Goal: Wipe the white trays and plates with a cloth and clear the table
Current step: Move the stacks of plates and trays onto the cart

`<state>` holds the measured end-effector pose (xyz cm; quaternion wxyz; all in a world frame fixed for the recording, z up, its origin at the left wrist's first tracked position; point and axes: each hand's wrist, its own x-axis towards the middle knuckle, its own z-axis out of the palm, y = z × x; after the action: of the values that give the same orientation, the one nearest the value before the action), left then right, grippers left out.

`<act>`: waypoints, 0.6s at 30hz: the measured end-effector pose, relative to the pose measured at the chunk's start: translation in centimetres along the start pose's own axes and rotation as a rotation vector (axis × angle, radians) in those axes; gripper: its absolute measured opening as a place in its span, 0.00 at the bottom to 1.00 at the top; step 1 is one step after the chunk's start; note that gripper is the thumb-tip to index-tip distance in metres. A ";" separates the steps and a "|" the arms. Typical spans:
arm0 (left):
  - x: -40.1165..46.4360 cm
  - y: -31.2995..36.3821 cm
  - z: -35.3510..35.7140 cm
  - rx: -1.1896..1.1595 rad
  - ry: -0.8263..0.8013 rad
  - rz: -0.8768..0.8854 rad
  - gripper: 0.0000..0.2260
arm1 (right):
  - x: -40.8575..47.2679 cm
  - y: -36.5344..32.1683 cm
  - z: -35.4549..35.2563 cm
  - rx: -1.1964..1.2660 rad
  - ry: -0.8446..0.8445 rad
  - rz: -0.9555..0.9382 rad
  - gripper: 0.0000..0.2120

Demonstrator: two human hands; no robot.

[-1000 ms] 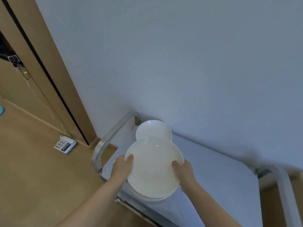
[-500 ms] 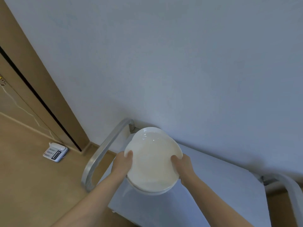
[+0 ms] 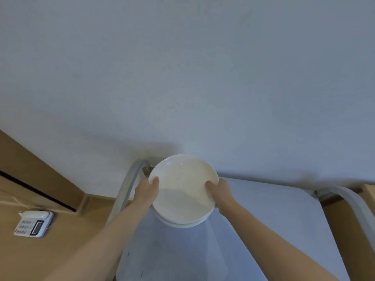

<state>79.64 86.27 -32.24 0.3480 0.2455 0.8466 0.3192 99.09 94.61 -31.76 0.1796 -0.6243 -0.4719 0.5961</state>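
A stack of white plates (image 3: 182, 189) is over the far left corner of a grey cart top (image 3: 253, 230), close to the wall. My left hand (image 3: 147, 191) grips the stack's left rim, thumb on the top plate. My right hand (image 3: 220, 190) grips the right rim the same way. The stack hides the smaller plate that stood at the cart's back corner. Whether the stack rests on something or hangs in the air I cannot tell.
A pale wall (image 3: 182, 78) rises right behind the cart. Metal handle bars curve at the cart's left end (image 3: 127, 189) and right end (image 3: 349, 199). A white telephone (image 3: 33, 223) lies on the wooden floor at the left, by a wooden door frame (image 3: 40, 179).
Both hands have carried the plate stack away from me toward the cart's back left corner, over the smaller plate, which is now hidden. The camera has tilted up toward the wall.
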 end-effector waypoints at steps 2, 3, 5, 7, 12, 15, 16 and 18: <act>1.0 0.3 0.2 0.002 -0.019 -0.001 0.18 | 0.7 0.0 0.4 0.011 0.021 0.015 0.11; 1.5 0.4 0.3 0.014 -0.028 0.000 0.18 | 1.0 0.1 0.5 0.013 0.031 0.023 0.11; 2.3 0.7 0.5 0.044 -0.044 -0.002 0.18 | 1.4 0.2 0.8 0.011 0.048 0.040 0.11; 2.9 0.7 0.7 0.063 -0.054 -0.009 0.19 | 1.8 0.4 1.0 0.014 0.059 0.045 0.11; 3.9 0.1 1.0 0.036 -0.086 -0.050 0.20 | 2.3 1.0 1.6 0.037 0.087 0.075 0.09; 4.4 -0.3 1.1 0.040 -0.107 -0.079 0.20 | 2.4 1.3 2.1 0.030 0.106 0.074 0.05; 4.5 -0.4 1.1 0.032 -0.115 -0.084 0.20 | 2.5 1.4 2.2 0.031 0.116 0.073 0.04; 4.7 -0.5 1.2 0.002 -0.128 -0.099 0.21 | 2.6 1.5 2.4 0.031 0.128 0.071 0.04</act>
<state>77.48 89.37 -35.27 0.4166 0.2239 0.8339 0.2843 97.06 95.13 -34.96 0.1979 -0.6746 -0.4276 0.5683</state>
